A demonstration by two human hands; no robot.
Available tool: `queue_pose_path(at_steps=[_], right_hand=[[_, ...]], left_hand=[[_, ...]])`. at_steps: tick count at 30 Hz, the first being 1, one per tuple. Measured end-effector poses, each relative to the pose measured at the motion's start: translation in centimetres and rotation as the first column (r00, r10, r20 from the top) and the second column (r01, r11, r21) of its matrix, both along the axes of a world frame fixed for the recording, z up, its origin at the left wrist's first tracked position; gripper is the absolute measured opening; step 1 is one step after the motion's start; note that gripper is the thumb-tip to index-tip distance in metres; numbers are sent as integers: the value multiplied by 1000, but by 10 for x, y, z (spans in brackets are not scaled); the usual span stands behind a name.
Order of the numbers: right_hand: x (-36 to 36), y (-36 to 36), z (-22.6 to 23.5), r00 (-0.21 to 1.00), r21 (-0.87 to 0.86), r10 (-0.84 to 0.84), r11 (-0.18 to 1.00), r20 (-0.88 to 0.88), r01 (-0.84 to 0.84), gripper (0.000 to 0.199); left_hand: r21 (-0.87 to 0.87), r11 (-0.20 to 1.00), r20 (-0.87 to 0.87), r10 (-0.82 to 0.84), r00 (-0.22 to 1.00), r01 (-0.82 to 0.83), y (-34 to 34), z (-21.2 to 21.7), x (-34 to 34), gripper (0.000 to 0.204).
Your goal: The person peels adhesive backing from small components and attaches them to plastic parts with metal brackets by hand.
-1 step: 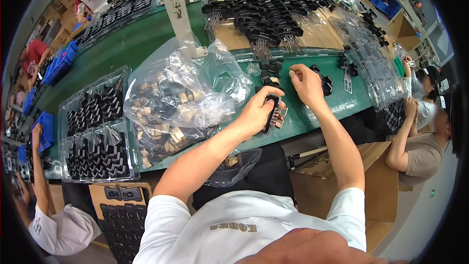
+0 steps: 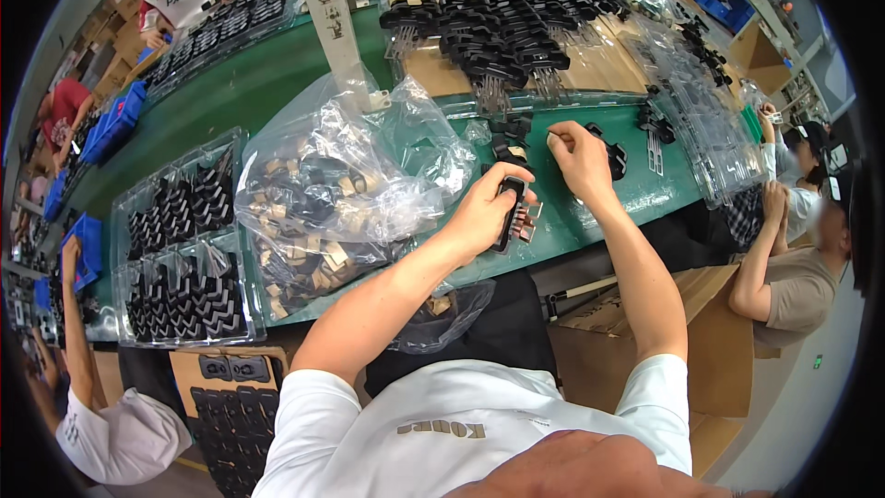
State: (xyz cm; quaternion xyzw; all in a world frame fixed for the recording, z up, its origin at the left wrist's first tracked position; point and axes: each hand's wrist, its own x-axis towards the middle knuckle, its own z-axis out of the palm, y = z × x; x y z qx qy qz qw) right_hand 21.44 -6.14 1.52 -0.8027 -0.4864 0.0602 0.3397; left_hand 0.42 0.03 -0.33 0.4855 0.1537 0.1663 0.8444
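Observation:
My left hand (image 2: 486, 209) is wrapped around a black plastic part (image 2: 509, 214) with copper-coloured metal prongs (image 2: 525, 221), held above the front edge of the green table. To its right, my right hand (image 2: 581, 162) is raised over the table, thumb and forefinger pinched together. Whatever the pinch may hold is too small to make out. Just beyond my left hand lie other black parts (image 2: 513, 138), partly hidden by it. Another black part (image 2: 615, 159) rests beside my right wrist.
A clear plastic bag (image 2: 323, 194) of tan-and-black pieces sits left of my hands. Farther left are trays (image 2: 180, 242) of black parts. Black parts with metal prongs (image 2: 502, 23) are heaped at the back. A metal post (image 2: 329, 23) rises behind the bag. Other people work around the table.

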Motion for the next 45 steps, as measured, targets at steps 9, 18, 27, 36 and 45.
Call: queue_pose_path(at_steps=[9, 18, 27, 36, 45], right_hand=[[-27, -32, 4, 495, 364, 267, 925, -827, 111, 16], [-37, -29, -13, 46, 501, 499, 862, -865, 76, 16], [-49, -27, -29, 23, 499, 504, 845, -863, 190, 17], [-60, -36, -30, 171, 500, 472, 841, -865, 209, 19], [-66, -36, -22, 500, 447, 348, 890, -793, 91, 24]], left_hand=[[40, 998, -6, 47, 999, -47, 4, -4, -1, 16], [277, 932, 25, 237, 971, -235, 0, 4, 0, 13], [474, 850, -13, 267, 964, -229, 1, -1, 2, 11], [415, 887, -99, 266, 959, -203, -1, 3, 0, 10], [279, 921, -65, 300, 952, -271, 3, 2, 0, 6]])
